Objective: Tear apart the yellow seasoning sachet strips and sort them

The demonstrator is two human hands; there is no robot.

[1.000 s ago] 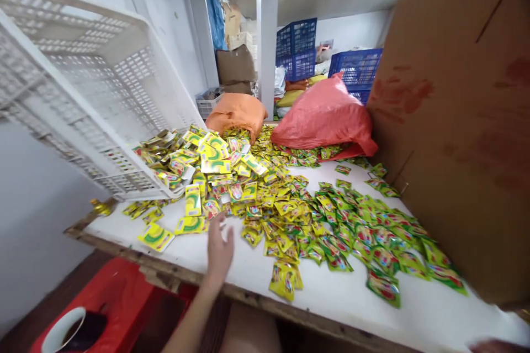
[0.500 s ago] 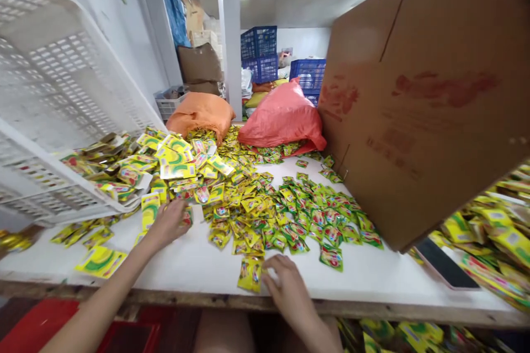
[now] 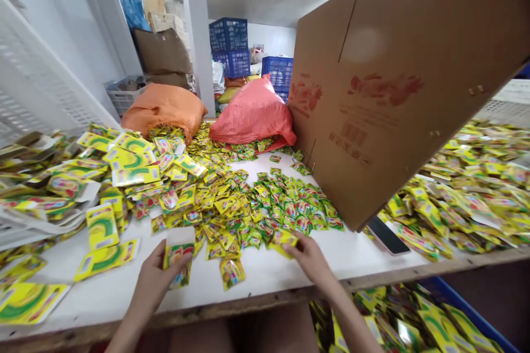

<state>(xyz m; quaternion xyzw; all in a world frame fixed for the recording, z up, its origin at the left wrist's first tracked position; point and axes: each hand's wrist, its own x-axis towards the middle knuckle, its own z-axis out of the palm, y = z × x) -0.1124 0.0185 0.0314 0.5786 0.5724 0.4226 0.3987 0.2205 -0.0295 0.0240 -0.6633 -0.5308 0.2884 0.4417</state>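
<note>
My left hand grips a small yellow and green carton with a white flap standing up at its top. Between the fingers and thumb of my right hand is a yellow sachet, held just above the table's front part. A lone yellow sachet lies on the white table between my hands. Behind them spreads a heap of yellow sachets, joined on the right by green sachets. Empty-looking cartons are piled at the left.
An orange sack and a red sack spill sachets at the back. A large cardboard box leans at the right, beside a phone and a big pile of cartons. At far left stands a white crate.
My left hand has drawn back from the pile towards the front edge with a carton. My right hand has lifted and moved right with a sachet. The view has turned right.
</note>
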